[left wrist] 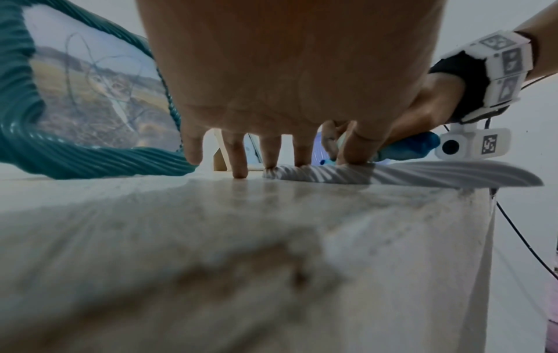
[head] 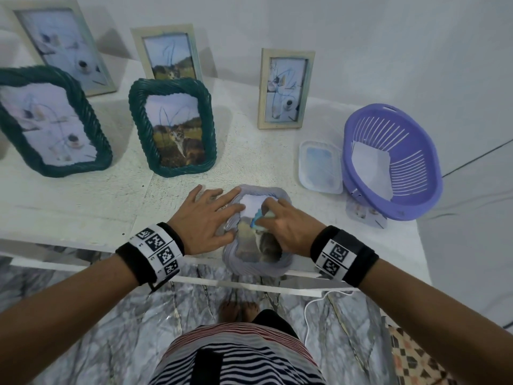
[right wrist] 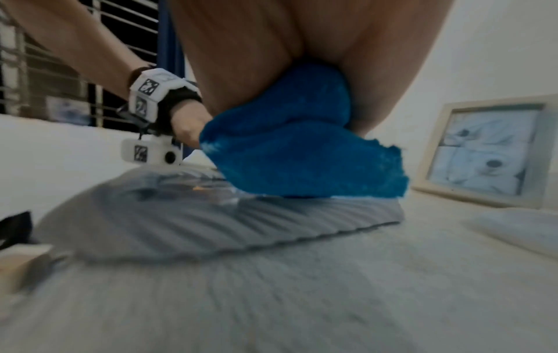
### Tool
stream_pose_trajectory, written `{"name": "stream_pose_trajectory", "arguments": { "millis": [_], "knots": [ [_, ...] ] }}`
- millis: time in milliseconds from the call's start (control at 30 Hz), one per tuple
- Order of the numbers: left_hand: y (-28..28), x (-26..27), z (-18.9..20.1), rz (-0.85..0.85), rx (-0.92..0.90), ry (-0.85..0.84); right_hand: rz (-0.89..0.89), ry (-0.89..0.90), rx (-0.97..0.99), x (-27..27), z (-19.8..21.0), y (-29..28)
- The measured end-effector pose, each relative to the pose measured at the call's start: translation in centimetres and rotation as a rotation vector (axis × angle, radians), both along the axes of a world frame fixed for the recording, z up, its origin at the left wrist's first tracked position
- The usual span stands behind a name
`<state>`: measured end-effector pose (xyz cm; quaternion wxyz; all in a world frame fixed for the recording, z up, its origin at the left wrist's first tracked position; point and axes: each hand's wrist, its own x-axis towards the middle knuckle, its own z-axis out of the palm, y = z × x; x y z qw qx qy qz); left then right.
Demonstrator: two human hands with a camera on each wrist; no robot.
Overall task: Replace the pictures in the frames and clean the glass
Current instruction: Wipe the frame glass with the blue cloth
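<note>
A grey frame [head: 256, 232] lies flat at the near edge of the surface [head: 83, 201]. The left hand [head: 206, 215] is spread, pressing its side; the right hand [head: 288, 223] pinches a blue cloth [right wrist: 299, 152] against the glass. Light, likely fragile, best steadied by its ribbed border.

Head view looking steeply down, wrist views low (near tabletop), sharing grey frame [head: 256, 262]

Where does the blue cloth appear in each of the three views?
Head: blue cloth at lower centre, under the right hand, on the grey frame.
Left wrist: at right of centre, just above the frame's rim.
Right wrist: at centre, large.
Shared landmark: the grey frame lying flat.
</note>
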<state>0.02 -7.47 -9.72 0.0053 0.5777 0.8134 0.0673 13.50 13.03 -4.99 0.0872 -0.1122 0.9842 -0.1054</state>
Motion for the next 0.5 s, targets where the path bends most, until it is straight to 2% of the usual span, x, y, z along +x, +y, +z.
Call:
{"name": "stream_pose_trajectory", "arguments": {
  "millis": [67, 133, 300, 433, 500],
  "knots": [
    [0.0, 0.1, 0.0, 0.004, 0.015, -0.002, -0.063, 0.013, -0.006, -0.6, 0.1, -0.4],
    [0.0, 0.2, -0.1, 0.006, 0.022, -0.004, -0.050, -0.015, -0.025, -0.2, 0.2, -1.1],
    [0.0, 0.0, -0.1, 0.002, -0.009, -0.013, 0.153, -0.133, -0.051, 3.6, 0.8, -0.3],
    [0.0, 0.1, 0.0, 0.008, -0.023, -0.013, 0.025, -0.077, 0.055, 2.4, 0.9, 1.3],
    [0.0, 0.2, 0.0, 0.009, -0.026, -0.016, -0.032, -0.027, 0.046, 1.7, 0.7, 1.0]
  ]
}}
